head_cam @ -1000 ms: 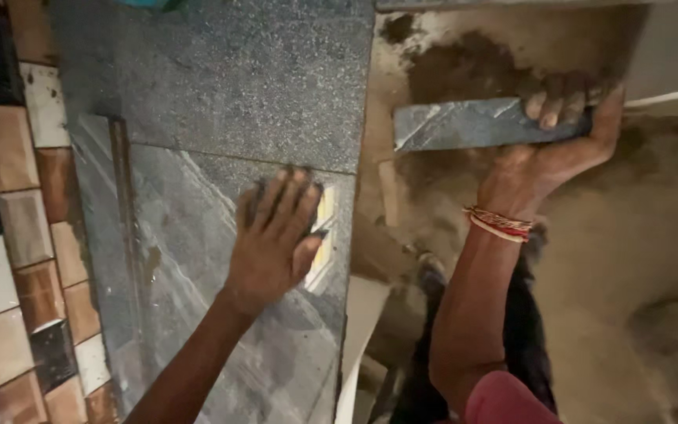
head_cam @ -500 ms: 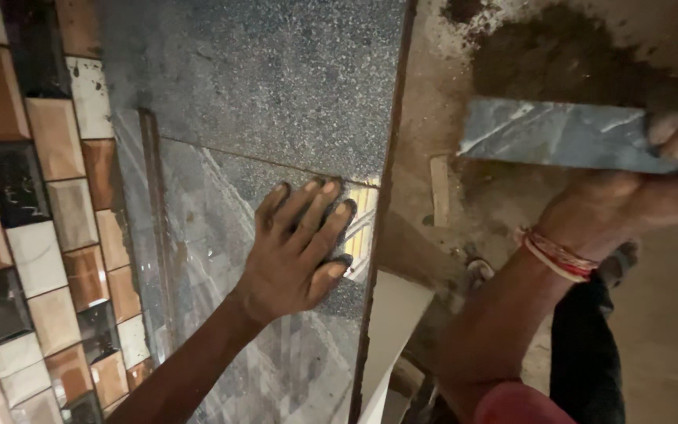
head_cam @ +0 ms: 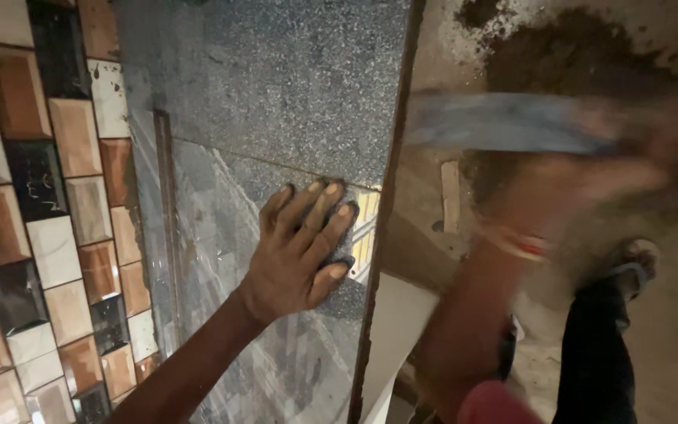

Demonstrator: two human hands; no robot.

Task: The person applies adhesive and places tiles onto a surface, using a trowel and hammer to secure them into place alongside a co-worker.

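Observation:
My left hand (head_cam: 301, 247) lies flat, fingers spread, on a grey marbled stone slab (head_cam: 229, 235), near the slab's right edge. It covers a small dark piece (head_cam: 344, 261) on the slab. My right hand (head_cam: 606, 169) is blurred by motion and grips a long grey stone strip (head_cam: 504, 123), held over a patch of dark wet mortar (head_cam: 582, 71). A red bangle (head_cam: 515, 243) sits on my right wrist.
A speckled dark granite slab (head_cam: 292, 78) lies beyond the marbled one. A wall of brown, white and black tiles (head_cam: 41, 220) runs along the left. A rusty metal edge (head_cam: 382, 235) borders the slabs on the right. My foot in a sandal (head_cam: 629, 267) stands below.
The view has moved closer. My right hand has swung the stone strip to the left and is now blurred. My left hand stays pressed on the slab.

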